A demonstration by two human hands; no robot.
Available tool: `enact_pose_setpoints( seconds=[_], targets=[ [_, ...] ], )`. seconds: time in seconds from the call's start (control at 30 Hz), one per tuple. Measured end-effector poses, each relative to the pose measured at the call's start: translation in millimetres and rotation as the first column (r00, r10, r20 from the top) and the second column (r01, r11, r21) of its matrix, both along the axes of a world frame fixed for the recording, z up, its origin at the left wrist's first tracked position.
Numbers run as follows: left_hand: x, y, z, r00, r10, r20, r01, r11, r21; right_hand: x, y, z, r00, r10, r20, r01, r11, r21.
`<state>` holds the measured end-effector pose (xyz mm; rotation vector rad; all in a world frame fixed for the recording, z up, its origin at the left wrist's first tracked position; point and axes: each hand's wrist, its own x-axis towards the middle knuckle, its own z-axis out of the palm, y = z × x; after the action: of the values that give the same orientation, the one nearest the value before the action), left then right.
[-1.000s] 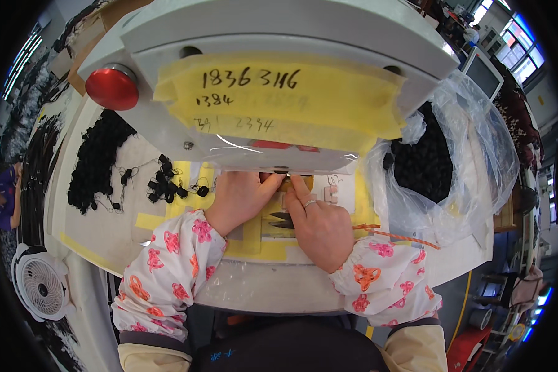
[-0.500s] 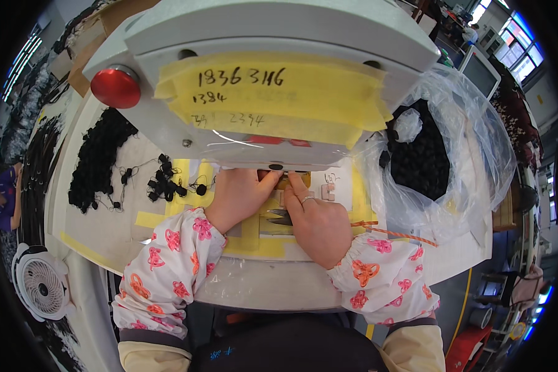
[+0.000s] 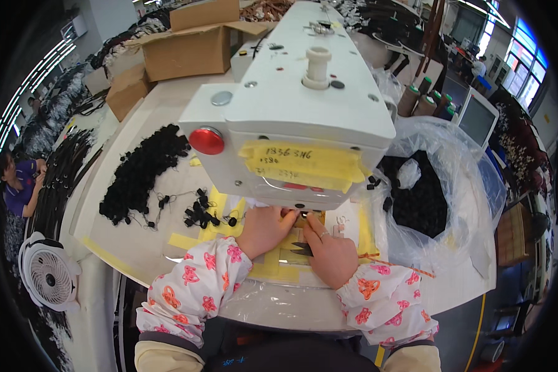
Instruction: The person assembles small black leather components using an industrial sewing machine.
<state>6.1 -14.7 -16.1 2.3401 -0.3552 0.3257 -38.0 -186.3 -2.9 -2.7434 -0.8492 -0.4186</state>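
My left hand (image 3: 263, 232) is closed at the front underside of the white machine (image 3: 297, 74), fingertips beside a small piece too hidden to name. My right hand (image 3: 330, 257) has its forefinger at the same spot, other fingers curled; scissor blades (image 3: 302, 249) poke out beneath it, and an orange cord (image 3: 406, 268) trails rightward. Whether it grips the scissors is hidden. The machine bears a red button (image 3: 206, 140) and yellow tape. Small black cord-tied pieces (image 3: 201, 211) and a larger black heap (image 3: 133, 180) lie left of my hands.
A plastic bag of black pieces (image 3: 418, 198) is at right, with thread cones (image 3: 415, 99) and a screen (image 3: 477, 118) behind. Cardboard boxes (image 3: 186, 53) stand back left. A white fan (image 3: 48, 276) and a co-worker in purple (image 3: 22, 192) are at far left.
The view has tilted upward, so the machine top, boxes and thread cones now show. My hands stay at the same place under the machine's front.
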Motion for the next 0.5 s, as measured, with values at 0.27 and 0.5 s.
enact_pose_setpoints(
  seconds=[0.27, 0.5],
  targets=[
    [-39, -3, 17, 0.957, -0.289, 0.038, 0.285, 0.954, 0.090, 11, -13, -1, 0.950, 0.050, -0.309, 0.143, 0.810, 0.569],
    [-40, -2, 20, 0.880, -0.473, 0.053, 0.471, 0.881, 0.033, 18, -14, 6, 0.717, 0.183, -0.673, 0.452, 0.613, 0.648]
  ],
)
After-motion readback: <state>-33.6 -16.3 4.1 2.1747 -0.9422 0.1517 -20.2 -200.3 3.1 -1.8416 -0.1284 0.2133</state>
